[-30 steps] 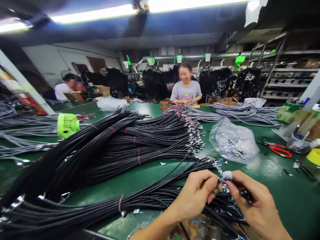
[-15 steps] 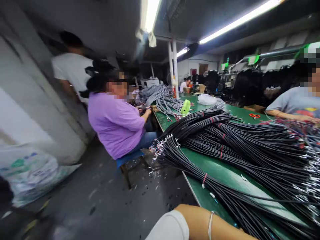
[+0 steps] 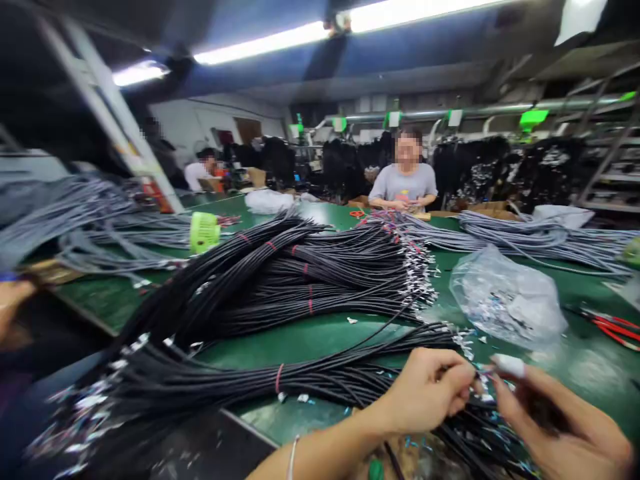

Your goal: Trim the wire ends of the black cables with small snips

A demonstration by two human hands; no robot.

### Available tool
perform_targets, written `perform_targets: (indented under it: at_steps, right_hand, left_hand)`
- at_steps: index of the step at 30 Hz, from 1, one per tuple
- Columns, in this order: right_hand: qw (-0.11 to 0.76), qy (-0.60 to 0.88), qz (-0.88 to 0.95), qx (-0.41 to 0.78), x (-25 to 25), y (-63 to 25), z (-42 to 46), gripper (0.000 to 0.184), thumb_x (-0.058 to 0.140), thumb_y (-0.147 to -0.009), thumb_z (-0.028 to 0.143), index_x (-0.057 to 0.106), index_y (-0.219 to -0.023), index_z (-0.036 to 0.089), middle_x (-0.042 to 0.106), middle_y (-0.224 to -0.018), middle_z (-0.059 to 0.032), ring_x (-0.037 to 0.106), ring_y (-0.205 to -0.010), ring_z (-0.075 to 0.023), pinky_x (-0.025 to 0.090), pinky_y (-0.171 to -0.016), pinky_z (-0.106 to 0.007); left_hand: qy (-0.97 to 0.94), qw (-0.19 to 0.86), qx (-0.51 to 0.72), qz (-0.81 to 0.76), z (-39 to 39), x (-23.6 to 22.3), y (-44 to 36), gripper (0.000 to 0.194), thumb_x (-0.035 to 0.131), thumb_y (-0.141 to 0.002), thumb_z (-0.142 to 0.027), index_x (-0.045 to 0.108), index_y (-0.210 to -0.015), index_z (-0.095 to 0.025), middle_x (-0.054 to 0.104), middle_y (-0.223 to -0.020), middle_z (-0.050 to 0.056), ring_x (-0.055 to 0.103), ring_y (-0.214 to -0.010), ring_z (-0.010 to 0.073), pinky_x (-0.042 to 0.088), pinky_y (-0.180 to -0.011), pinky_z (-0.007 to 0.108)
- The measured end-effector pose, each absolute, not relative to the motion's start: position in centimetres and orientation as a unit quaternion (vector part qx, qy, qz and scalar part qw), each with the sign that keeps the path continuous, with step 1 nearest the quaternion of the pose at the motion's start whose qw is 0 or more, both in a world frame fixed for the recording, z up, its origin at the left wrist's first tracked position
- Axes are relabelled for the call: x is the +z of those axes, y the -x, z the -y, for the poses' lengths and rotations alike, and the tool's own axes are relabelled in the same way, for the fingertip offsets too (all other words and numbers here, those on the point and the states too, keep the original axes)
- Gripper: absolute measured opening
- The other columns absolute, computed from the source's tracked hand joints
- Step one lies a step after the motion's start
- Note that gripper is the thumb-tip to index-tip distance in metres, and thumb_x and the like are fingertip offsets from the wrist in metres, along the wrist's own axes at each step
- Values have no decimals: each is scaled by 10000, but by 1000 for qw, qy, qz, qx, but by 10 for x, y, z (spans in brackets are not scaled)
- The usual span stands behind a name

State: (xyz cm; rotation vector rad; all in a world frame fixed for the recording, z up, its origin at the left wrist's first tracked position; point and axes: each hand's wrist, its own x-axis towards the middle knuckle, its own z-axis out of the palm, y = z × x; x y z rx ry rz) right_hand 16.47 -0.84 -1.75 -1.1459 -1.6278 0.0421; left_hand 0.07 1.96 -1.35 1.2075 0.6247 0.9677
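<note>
At lower right, my left hand (image 3: pixel 434 385) is closed in a pinch on the end of a black cable, above a loose bundle of black cables (image 3: pixel 325 377). My right hand (image 3: pixel 570 420), a white wrap (image 3: pixel 510 365) on one finger, has its thumb and finger together at the thin wires (image 3: pixel 483 380) of that same end. The fingers partly hide the wires. A red tie holds the near bundle. Behind it lie thick stacks of black cables (image 3: pixel 280 280), their white-tipped wire ends (image 3: pixel 417 267) to the right.
A clear plastic bag (image 3: pixel 510 297) with small bits inside lies on the green table (image 3: pixel 590 363), red-handled pliers (image 3: pixel 615 327) to its right. Grey cables (image 3: pixel 530 237) lie at the back. A light green basket (image 3: pixel 204 232) stands left. Across the table sits a co-worker (image 3: pixel 406 177).
The view has swung right and down from the aisle to the table. Both my hands now show; before, only my left forearm did. The co-worker in purple has mostly left view.
</note>
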Motion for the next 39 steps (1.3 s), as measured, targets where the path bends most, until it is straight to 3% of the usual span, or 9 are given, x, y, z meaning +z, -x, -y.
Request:
perform_targets:
  at_steps: [2, 5, 10, 12, 19, 23, 30, 39]
  right_hand:
    - [536, 493, 685, -8, -12, -165, 11, 152, 697, -722, 260, 690, -873, 247, 676, -645, 21, 601, -466, -121, 520, -512, -210]
    - [549, 503, 666, 52, -6, -159, 11, 190, 653, -753, 262, 664, -939, 222, 713, -724, -7, 651, -549, -141, 551, -558, -211]
    - [544, 458, 688, 141, -4, -158, 11, 415, 673, -732, 220, 582, -1137, 198, 731, -905, -50, 544, -427, -95, 525, -422, -200]
    - [530, 447, 710, 124, -7, -161, 11, 441, 678, -722, 186, 584, -1153, 195, 740, -897, -48, 582, -458, -110, 537, -430, -196]
    - [511, 426, 741, 89, -10, -167, 8, 354, 642, -768, 147, 598, -1118, 175, 756, -864, -35, 720, -637, -158, 595, -609, -190]
    - [514, 438, 737, 35, -8, -169, 9, 244, 610, -798, 167, 620, -1042, 167, 756, -799, -43, 722, -618, -166, 587, -579, -192]
    - [449, 410, 788, -94, -12, -178, 14, 388, 515, -813, 82, 563, -1180, 199, 752, -890, -28, 720, -762, -178, 554, -739, -249]
    - [499, 424, 752, -82, -12, -171, 12, 238, 569, -862, 204, 594, -1098, 225, 757, -804, 10, 715, -645, -142, 546, -655, -210]
  left_hand:
    - [-529, 677, 431, -275, -18, -8, 0, 485, 626, -711, -588, 556, -681, -109, 438, -509, -46, 347, -392, 36, 231, -386, 182]
    - [-536, 669, 433, -279, -17, -7, -1, 493, 631, -712, -591, 547, -709, -105, 427, -503, -55, 335, -389, 31, 227, -393, 185]
    - [-548, 653, 441, -280, -17, -11, -3, 474, 630, -732, -574, 541, -732, -108, 423, -515, -56, 337, -417, 36, 252, -420, 188]
    - [-548, 654, 441, -278, -17, -12, -3, 478, 630, -729, -579, 541, -732, -109, 426, -522, -53, 342, -422, 37, 256, -426, 191]
    - [-539, 665, 444, -265, -18, -13, -4, 449, 648, -739, -537, 532, -757, -104, 431, -515, -53, 345, -421, 38, 246, -420, 189]
    - [-546, 662, 441, -261, -18, -14, -5, 438, 629, -764, -527, 529, -741, -101, 425, -522, -51, 334, -418, 32, 230, -415, 188]
    - [-561, 662, 420, -266, -18, -9, -2, 482, 580, -777, -570, 520, -677, -103, 415, -511, -50, 304, -401, 25, 204, -402, 191]
    - [-551, 655, 434, -280, -17, -7, -1, 469, 630, -739, -559, 551, -686, -99, 449, -529, -33, 319, -412, 28, 220, -408, 185]
